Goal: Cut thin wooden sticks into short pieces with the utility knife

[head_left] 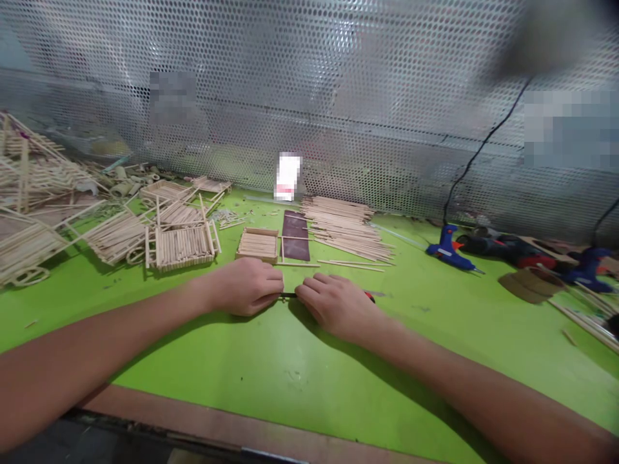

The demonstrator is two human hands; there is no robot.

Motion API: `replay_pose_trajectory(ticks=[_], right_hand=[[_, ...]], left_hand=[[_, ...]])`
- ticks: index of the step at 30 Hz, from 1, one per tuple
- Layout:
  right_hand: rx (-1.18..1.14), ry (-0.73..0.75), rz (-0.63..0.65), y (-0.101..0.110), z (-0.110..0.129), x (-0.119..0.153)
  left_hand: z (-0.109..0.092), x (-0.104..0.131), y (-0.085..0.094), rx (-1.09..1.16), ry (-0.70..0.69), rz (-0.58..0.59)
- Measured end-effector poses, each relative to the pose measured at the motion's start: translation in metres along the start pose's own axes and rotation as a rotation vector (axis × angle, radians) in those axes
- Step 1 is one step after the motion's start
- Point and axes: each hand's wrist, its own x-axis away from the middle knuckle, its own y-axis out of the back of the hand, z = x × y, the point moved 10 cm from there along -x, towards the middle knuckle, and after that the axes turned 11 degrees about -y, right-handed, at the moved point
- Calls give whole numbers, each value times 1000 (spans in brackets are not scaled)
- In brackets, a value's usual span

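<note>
Partly hidden: a thin dark tool (289, 295), lying low over the green tabletop (271, 367), seen only between the hands; a red end (370, 297) shows behind the right hand.
Right hand (338, 303): one, closed narrowly around the tool, palm down.
Left hand (249, 285): one, fingers curled in at the tool's other end; whether it grips anything cannot be told.
Hard to make out: a blurred grey shape (541, 38), upper right; a pixelated white patch (288, 175), rear centre.
Stick tray, square (258, 245): one, just behind the left hand.
Dark slab (296, 241): one, thin sticks lying across it.
Loose stick pile (343, 225): one, right of the slab; sticks too many and overlapped to count.
Blue glue guns (449, 250): two, at right, the farther-right one blurred.
Brown ring (529, 285): one, between glue guns.
Stick-built pieces (186, 248): several, overlapping at left; count uncertain.
Perforated screen (242, 96): behind everything, obscuring the background.
</note>
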Motion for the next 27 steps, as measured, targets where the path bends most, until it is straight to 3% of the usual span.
replay_pose_trajectory(ticks=[16,27], right_hand=[[-35,12,-12,5,2,1],[-77,139,55,14,25,29]], left_hand=[[-2,0,0,62,26,5],[-44,-4,3,104,-75,3]])
